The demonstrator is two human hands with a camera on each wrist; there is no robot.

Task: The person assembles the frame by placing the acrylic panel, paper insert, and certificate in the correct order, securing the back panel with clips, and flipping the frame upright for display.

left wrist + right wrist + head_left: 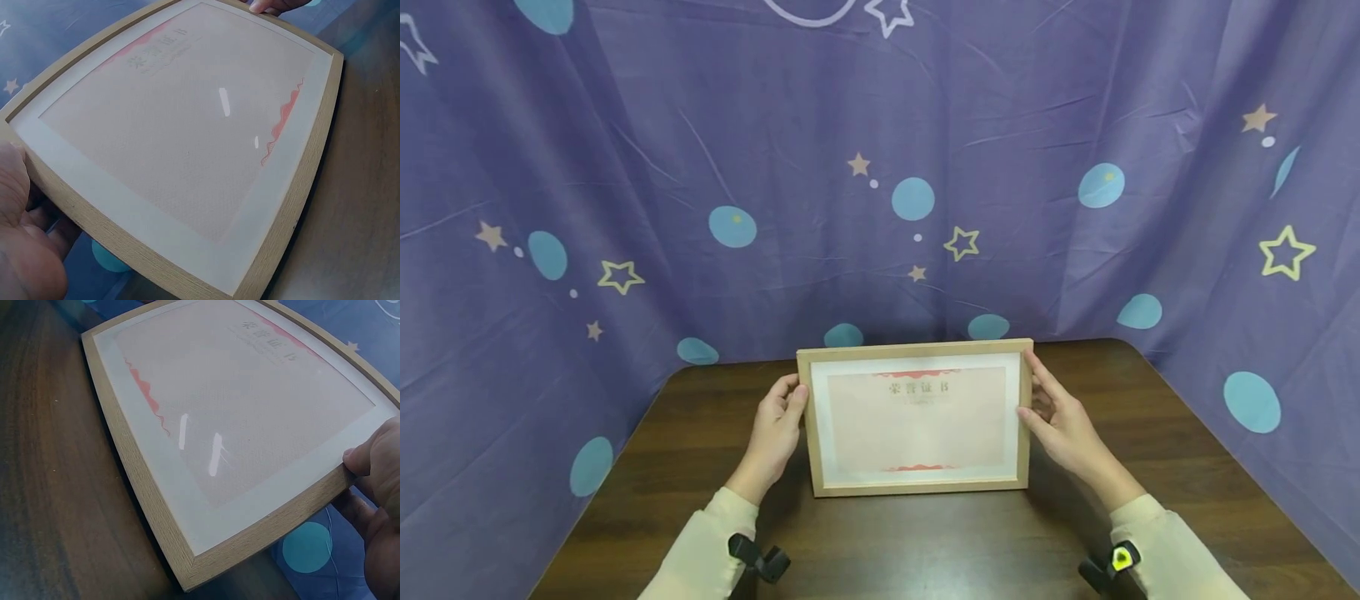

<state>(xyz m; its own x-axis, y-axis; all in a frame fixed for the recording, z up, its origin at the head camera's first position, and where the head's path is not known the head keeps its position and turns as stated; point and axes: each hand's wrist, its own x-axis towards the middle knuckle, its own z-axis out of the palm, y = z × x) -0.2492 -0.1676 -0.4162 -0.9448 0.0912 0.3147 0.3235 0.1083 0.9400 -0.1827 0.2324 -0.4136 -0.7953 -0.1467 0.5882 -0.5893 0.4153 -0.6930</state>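
Note:
A framed certificate (917, 433) with a light wooden frame, white mat and red trim stands nearly upright over the table, its face toward me. My left hand (777, 427) grips its left side, thumb on the front and fingers behind. On the opposite side, my right hand (1070, 425) holds the right edge with the thumb in front. In the left wrist view the left hand (28, 231) is at the frame's edge, partly cut off. The right wrist view shows the right hand (378, 481) pinching the wooden border (275, 528). Fingers behind the frame are partly hidden.
A dark brown wooden table (685, 467) lies beneath the frame. Behind it and at both sides hangs a purple curtain (820, 108) with stars and blue dots. Black wrist straps with cameras (760, 558) sit on the cream sleeves (711, 542).

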